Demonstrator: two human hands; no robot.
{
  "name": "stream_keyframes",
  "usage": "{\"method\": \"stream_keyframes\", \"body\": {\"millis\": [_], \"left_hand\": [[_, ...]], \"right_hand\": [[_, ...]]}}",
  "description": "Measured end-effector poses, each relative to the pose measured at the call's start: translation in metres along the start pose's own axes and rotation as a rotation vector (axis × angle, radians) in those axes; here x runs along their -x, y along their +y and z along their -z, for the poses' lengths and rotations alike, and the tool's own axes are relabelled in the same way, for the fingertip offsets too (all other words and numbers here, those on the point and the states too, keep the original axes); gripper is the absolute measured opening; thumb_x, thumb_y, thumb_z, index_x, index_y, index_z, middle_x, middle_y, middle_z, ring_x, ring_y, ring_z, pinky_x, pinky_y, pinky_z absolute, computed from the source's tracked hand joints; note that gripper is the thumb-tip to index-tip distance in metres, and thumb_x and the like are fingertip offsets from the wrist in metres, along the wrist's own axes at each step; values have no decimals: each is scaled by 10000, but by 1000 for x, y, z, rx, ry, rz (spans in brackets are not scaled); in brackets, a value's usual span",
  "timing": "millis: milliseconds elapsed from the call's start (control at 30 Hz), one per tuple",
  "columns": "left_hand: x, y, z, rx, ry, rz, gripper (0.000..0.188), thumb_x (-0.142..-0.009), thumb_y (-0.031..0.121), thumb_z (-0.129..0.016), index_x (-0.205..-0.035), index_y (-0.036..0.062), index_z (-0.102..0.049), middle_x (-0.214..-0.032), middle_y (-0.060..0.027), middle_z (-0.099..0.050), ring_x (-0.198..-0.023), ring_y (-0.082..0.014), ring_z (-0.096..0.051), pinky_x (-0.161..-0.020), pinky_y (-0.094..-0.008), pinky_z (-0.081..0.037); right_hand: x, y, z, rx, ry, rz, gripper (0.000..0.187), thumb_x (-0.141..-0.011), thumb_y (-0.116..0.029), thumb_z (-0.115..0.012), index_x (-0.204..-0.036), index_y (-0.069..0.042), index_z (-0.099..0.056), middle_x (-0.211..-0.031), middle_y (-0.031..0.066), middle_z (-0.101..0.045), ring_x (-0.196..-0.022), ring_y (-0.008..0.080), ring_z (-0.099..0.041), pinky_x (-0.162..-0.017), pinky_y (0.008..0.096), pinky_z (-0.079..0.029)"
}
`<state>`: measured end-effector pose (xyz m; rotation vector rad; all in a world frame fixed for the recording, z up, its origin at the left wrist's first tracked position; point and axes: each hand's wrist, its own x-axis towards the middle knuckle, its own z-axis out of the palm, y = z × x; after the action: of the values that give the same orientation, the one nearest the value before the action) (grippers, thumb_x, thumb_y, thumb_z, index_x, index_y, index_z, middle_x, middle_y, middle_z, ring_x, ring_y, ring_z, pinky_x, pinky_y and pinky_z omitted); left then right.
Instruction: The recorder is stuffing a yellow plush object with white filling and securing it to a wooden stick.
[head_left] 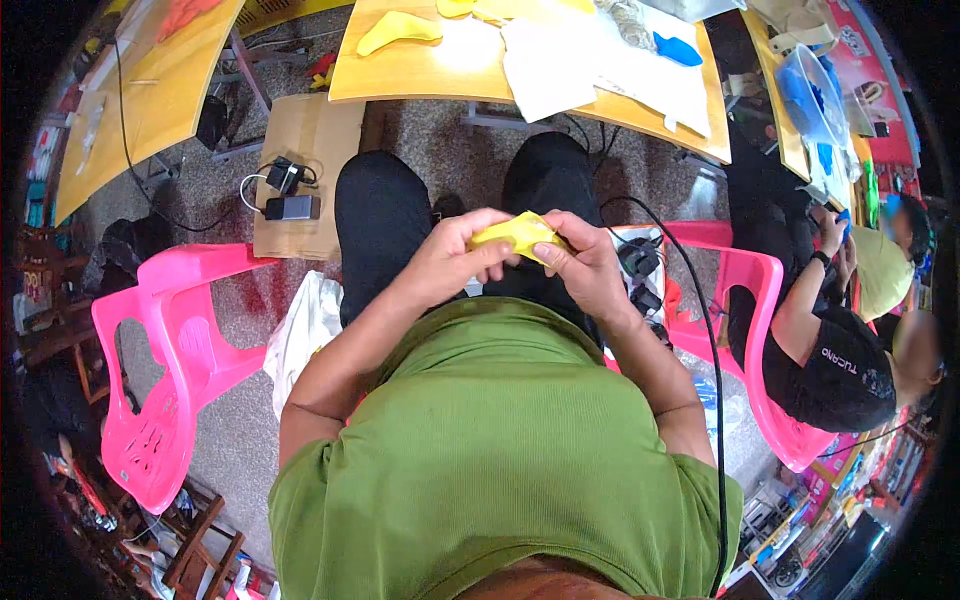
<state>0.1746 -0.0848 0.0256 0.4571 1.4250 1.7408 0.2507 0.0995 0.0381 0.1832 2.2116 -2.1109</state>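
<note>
A soft yellow piece [515, 232], which looks like cloth or felt, is held above my lap, between my knees and my green shirt. My left hand [450, 258] grips its left end, thumb on top and fingers curled beneath. At the other end my right hand [592, 268] pinches it between thumb and fingers. Part of the piece is hidden by my fingers. On the wooden table [400, 82] in front of me lie a similar yellow piece [400, 32], white sheets [545, 72] and a blue piece [678, 49].
Pink plastic chair parts [190, 340] flank me on both sides. A black cable [708, 350] runs down my right side. Flattened cardboard [310, 135] with a black adapter [292, 207] lies at front left. Another person [835, 345] sits close on the right, near a clear bin [808, 95].
</note>
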Motion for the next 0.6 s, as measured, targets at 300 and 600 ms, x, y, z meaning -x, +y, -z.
{"method": "stream_keyframes", "body": {"millis": [300, 600], "left_hand": [[-4, -5, 2, -211, 91, -36, 319, -939, 321, -479, -1023, 34, -590, -719, -9, -607, -546, -58, -523, -462, -204, -409], [-13, -28, -9, 460, -169, -178, 1068, -646, 497, -763, -1422, 55, -178, -1418, -119, -329, -1311, -220, -301, -1036, -396, -291]], "right_hand": [[7, -17, 12, 152, -133, -157, 229, -929, -250, -503, -989, -32, -544, -660, -22, -521, -518, 36, -448, -436, 190, -350], [-9, 0, -4, 784, 41, 656, 256, -914, -205, -499, -1054, 6, -539, -825, 134, -617, -638, 201, -599, -540, 322, -472]]}}
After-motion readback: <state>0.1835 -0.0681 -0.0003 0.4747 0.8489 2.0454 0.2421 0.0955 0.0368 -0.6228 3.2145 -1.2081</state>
